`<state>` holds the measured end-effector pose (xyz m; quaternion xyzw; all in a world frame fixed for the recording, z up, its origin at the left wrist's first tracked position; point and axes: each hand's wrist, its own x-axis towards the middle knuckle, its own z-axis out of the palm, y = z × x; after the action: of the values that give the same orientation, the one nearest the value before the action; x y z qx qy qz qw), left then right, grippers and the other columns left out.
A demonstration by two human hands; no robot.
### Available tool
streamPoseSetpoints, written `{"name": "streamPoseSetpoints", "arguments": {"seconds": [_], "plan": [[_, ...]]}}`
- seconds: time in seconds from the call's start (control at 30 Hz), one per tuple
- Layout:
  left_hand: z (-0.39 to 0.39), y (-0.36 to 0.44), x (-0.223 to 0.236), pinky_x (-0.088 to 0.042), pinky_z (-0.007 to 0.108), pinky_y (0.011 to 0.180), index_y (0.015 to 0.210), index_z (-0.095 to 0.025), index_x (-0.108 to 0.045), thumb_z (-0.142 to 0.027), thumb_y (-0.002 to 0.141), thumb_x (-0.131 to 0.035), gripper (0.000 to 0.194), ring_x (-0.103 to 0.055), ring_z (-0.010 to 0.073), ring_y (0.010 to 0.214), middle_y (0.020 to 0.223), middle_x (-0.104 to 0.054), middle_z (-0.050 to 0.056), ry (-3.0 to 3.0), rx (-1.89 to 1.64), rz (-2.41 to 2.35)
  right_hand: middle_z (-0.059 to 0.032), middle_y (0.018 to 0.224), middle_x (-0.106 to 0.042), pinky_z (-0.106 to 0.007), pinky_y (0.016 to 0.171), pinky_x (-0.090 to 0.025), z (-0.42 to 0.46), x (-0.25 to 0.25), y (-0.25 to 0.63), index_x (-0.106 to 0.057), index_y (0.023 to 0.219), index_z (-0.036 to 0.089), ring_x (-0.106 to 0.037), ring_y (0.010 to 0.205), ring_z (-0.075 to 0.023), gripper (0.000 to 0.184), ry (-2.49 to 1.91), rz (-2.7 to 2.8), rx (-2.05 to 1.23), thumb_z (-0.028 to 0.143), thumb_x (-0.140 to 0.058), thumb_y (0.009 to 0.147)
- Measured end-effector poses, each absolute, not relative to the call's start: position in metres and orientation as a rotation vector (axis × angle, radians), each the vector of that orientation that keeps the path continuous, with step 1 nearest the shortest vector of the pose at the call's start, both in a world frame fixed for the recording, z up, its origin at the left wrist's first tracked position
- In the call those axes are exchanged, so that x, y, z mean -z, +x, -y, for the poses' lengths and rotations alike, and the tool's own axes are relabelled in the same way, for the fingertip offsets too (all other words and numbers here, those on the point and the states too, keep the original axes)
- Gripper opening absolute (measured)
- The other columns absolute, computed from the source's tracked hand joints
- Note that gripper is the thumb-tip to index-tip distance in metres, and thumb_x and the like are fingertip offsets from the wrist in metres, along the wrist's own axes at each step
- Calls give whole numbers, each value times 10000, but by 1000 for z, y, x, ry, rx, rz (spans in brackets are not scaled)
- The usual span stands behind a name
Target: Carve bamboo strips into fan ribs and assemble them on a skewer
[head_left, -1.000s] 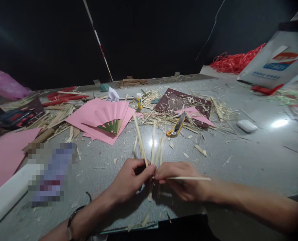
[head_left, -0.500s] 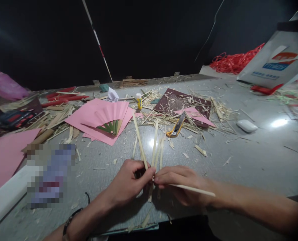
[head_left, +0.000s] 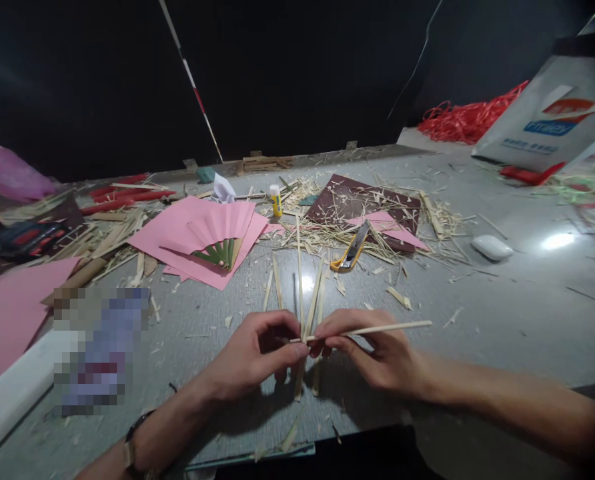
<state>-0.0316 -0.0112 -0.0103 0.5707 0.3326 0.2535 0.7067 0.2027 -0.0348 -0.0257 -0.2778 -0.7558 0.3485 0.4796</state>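
A thin stick (head_left: 397, 327) crosses another stick (head_left: 300, 275) above the surface (head_left: 517, 320), pinched near one end by the right hand (head_left: 388, 360), seemingly for control, while the left hand (head_left: 255, 350) curls alongside, its grip impossible to tell.

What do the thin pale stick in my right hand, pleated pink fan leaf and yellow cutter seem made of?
Thin pale stick: probably bamboo or wood, matte, plain straw colour.
Pleated pink fan leaf: likely matte paper, visibly creased.
Yellow cutter: perhaps smooth plastic and metal, given yellow edges and greyish middle.
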Motion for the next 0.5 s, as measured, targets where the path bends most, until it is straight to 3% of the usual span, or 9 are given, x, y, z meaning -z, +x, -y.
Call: {"name": "streamPoseSetpoints", "arguments": {"seconds": [0.5], "plan": [[8, -38, 7, -456, 216, 532, 963, -143, -698, -452, 945, -725, 311, -623, 122, 578, 711, -695, 37, 1148, -360, -620, -101, 934, -772, -293, 721, -611, 39, 24, 207, -706, 1146, 141, -745, 819, -172, 164, -561, 1900, -1016, 123, -587, 1035]]}}
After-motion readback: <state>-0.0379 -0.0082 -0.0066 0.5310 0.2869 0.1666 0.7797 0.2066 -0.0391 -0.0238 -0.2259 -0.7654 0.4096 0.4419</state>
